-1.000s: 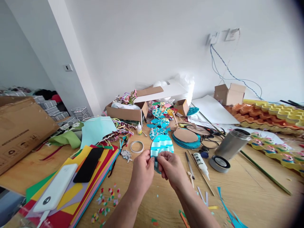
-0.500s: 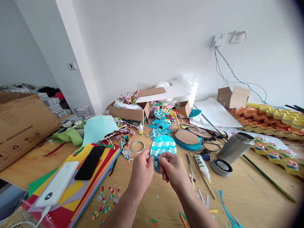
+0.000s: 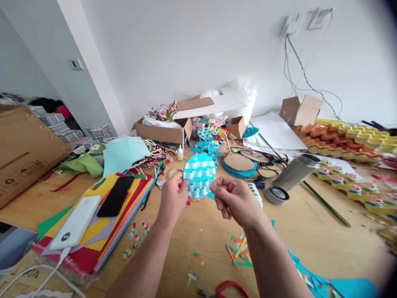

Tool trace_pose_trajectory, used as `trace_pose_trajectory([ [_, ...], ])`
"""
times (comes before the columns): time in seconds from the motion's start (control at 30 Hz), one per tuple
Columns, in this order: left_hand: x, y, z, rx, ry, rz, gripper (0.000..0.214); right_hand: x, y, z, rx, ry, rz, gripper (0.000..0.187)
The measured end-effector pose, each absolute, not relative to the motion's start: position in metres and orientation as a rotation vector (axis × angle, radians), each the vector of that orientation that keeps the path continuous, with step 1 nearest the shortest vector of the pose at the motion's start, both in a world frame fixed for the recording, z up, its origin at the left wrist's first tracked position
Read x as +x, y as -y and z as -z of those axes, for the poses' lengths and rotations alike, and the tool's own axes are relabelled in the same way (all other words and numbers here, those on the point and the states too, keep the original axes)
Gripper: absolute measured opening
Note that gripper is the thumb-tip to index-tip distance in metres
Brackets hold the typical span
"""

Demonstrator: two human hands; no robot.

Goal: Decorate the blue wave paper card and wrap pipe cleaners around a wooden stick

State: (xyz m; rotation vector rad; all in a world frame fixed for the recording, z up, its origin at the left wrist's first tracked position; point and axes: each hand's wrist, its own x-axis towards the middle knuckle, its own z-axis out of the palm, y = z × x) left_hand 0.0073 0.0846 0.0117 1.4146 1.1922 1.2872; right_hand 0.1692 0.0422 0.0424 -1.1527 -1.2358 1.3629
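Observation:
A round woven paper disc [image 3: 199,176] in two shades of blue hangs above the wooden table [image 3: 310,231]. My left hand [image 3: 172,199] pinches its left edge. My right hand [image 3: 235,200] is beside its lower right edge, fingers curled in a pinch on a thin blue strip at the disc's rim. Both hands are raised over the middle of the table.
Coloured foam sheets [image 3: 102,231] with a white power bank [image 3: 76,221] and a black phone [image 3: 115,201] lie left. A steel flask [image 3: 294,171], its lid [image 3: 276,194], a glue bottle [image 3: 254,191], cardboard boxes [image 3: 163,131], paper scraps [image 3: 238,250] and red-handled scissors [image 3: 231,288] surround.
The hands lifted the disc and moved apart; the whole disc now shows. The view dropped lower, bringing the scissors and more scraps into sight.

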Motion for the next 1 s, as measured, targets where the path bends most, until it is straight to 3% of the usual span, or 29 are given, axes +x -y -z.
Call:
trace_pose_trajectory([
  [0.4,-0.013,-0.093,-0.011,1.369,-1.109,-1.436,0.029,0.218,-0.013,-0.042,-1.644,1.825,-1.347,0.008],
  [0.63,-0.006,-0.091,-0.018,1.204,-1.001,-1.338,0.033,0.259,0.01,-0.017,-2.14,2.152,-1.075,0.01],
  [1.0,-0.005,-0.088,-0.025,1.091,-0.976,-1.324,0.042,0.3,0.038,-0.008,-2.465,2.057,-0.924,0.014],
])
